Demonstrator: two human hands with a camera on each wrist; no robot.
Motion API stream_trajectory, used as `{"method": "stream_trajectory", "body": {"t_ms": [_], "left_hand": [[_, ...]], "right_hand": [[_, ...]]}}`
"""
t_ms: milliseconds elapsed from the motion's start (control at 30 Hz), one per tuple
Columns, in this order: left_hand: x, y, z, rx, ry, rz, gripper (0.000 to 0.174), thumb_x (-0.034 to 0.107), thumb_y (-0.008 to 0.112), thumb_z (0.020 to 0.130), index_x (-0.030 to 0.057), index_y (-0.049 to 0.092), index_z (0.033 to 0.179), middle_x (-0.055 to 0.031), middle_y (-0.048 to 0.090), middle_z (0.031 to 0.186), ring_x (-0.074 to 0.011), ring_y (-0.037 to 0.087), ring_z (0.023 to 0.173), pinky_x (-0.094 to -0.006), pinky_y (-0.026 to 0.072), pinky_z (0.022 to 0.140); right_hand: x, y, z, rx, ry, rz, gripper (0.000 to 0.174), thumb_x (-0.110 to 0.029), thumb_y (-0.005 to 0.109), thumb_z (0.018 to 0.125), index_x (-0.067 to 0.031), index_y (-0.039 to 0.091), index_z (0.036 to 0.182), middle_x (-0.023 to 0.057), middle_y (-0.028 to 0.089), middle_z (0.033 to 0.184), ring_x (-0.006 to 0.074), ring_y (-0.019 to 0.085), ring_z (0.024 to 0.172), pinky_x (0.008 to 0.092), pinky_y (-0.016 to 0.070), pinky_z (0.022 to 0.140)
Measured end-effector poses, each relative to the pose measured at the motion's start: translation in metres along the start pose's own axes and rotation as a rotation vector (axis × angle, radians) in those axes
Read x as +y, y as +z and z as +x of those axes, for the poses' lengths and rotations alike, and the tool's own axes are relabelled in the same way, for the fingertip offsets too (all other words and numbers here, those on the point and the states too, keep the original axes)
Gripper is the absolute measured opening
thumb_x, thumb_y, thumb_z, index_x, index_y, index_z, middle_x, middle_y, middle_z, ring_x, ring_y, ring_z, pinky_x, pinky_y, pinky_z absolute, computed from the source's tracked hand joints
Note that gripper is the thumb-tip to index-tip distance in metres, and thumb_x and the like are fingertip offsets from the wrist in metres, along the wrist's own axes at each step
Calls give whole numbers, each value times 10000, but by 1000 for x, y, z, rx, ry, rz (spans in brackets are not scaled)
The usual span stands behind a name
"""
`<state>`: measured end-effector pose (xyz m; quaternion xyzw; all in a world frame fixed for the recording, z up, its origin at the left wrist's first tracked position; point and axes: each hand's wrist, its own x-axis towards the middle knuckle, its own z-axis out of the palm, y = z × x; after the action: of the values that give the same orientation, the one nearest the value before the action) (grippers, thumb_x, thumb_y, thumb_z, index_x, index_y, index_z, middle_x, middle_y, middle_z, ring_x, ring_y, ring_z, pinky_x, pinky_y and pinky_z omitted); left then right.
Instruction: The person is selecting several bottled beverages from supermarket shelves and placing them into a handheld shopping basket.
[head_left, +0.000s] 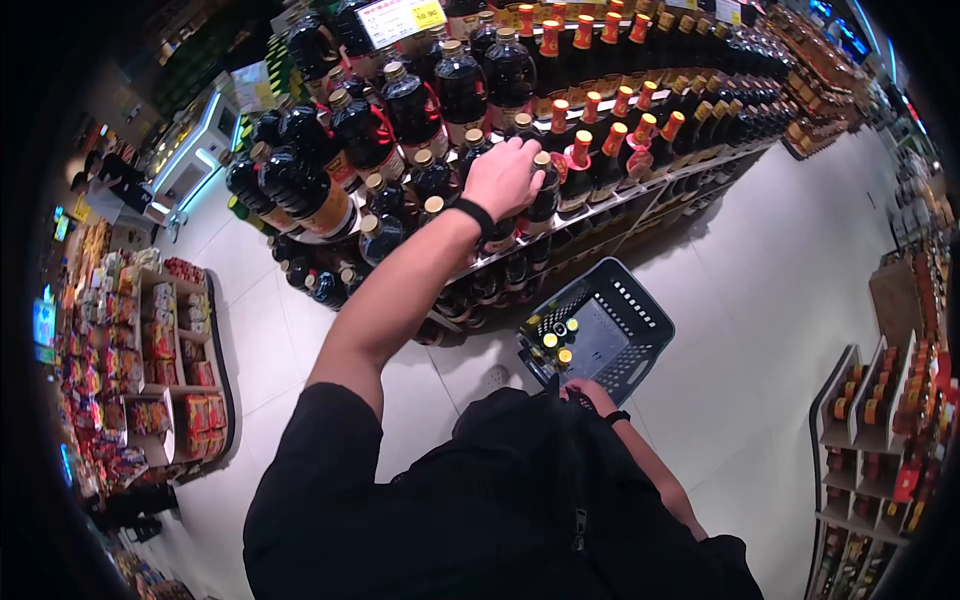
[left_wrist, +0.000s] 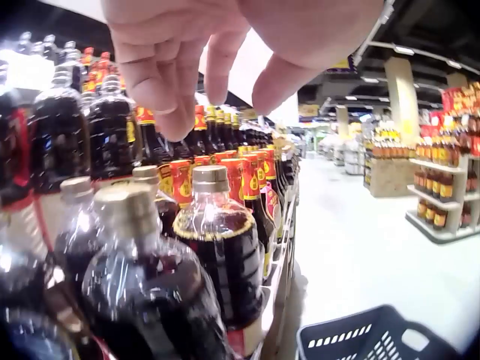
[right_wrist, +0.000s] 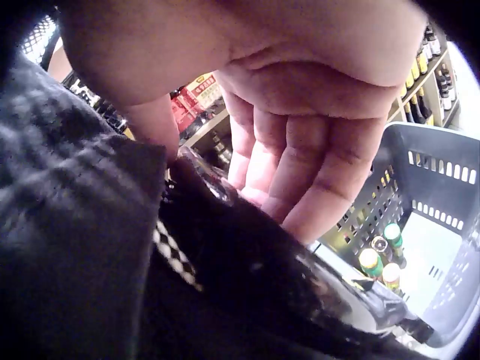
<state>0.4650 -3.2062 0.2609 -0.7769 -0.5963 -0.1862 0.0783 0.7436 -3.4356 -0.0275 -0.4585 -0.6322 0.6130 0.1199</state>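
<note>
My left hand [head_left: 505,178] reaches over a shelf of large bottles of dark liquid with gold caps. In the left wrist view, its fingers [left_wrist: 176,112] hang spread from the thumb, above and behind a near capped bottle [left_wrist: 221,247], with nothing between them. Down by my body, my right hand [head_left: 592,397] curls its fingers round a glossy black handle [right_wrist: 262,247] that runs toward a dark grey shopping basket [head_left: 640,315]. Several small bottles with yellow and green caps [right_wrist: 370,261] stand at one side inside the basket.
Red-capped bottles [head_left: 615,140] line the shelf farther right, and a price card [head_left: 400,20] stands over the large ones. Low shelves of packets [head_left: 180,360] lie at the left, another shelf unit [head_left: 870,430] at the right. Pale tiled floor [head_left: 720,350] runs between.
</note>
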Motion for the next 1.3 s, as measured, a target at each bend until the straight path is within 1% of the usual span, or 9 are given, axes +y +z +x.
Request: {"method": "stream_trajectory", "body": {"t_ms": [133,267,433,633,833,1000,1100,1233,1300], "left_hand": [[-3,26,80,-363,2,215,419,426,646,866,42,673,1031,-188,693,971,-358,675,959,-467,556,784],[-13,70,118,-508,-13,268,302,269,579,867,34,731,983,-170,732,1014,-364,703,974,-467,559,791],[-17,77,125,-502,45,176,414,279,567,853,-34,554,1123,-292,680,990,-433,669,954,-515,536,822],[6,43,127,-466,93,168,317,228,590,799,-3,594,1017,-265,689,946,-424,673,929,-513,534,814],[74,-49,117,-313,154,92,289,290,662,832,34,612,956,-211,685,803,-385,681,785,-467,530,706],[146,-123,86,-199,179,-53,262,257,686,870,30,625,986,-122,632,720,-220,623,639,-345,481,615],[184,-148,61,-233,117,-189,232,208,683,894,4,614,980,-63,631,776,-102,570,673,-264,462,639],[220,-149,29,-227,105,-388,178,113,691,867,-9,629,980,-72,650,786,-113,604,686,-256,474,649],[238,-149,14,-281,90,-382,173,101,690,868,-9,629,986,-66,651,791,-113,609,699,-254,477,657]], "right_hand": [[-19,-13,1,84,115,-31,360,-345,742,819,-34,705,997,90,695,812,191,662,770,325,512,743],[-3,-15,2,263,148,198,410,-407,764,819,-35,705,982,74,691,792,180,651,726,329,515,701],[-18,-31,-19,362,207,215,362,-353,769,824,-32,706,978,74,691,779,167,657,723,321,521,691],[-24,-56,-31,323,271,308,333,-338,759,840,-33,707,965,69,690,766,163,652,681,305,520,648],[-25,-99,-42,405,26,466,232,-225,739,876,-5,692,933,31,687,748,83,623,645,258,506,621],[-44,-147,-33,321,-174,810,234,-211,646,959,-11,645,1080,62,679,830,100,643,668,216,512,584],[-77,-177,-46,175,-259,1075,411,-340,536,1016,-17,538,1269,123,660,1026,164,674,800,269,557,662],[-94,-192,-55,-185,-344,1370,756,-624,425,980,-105,304,1516,147,571,1319,297,617,1124,446,537,891],[-102,-187,-63,-314,-388,1488,791,-662,403,966,-108,299,1520,157,556,1348,310,608,1145,452,539,879]]}}
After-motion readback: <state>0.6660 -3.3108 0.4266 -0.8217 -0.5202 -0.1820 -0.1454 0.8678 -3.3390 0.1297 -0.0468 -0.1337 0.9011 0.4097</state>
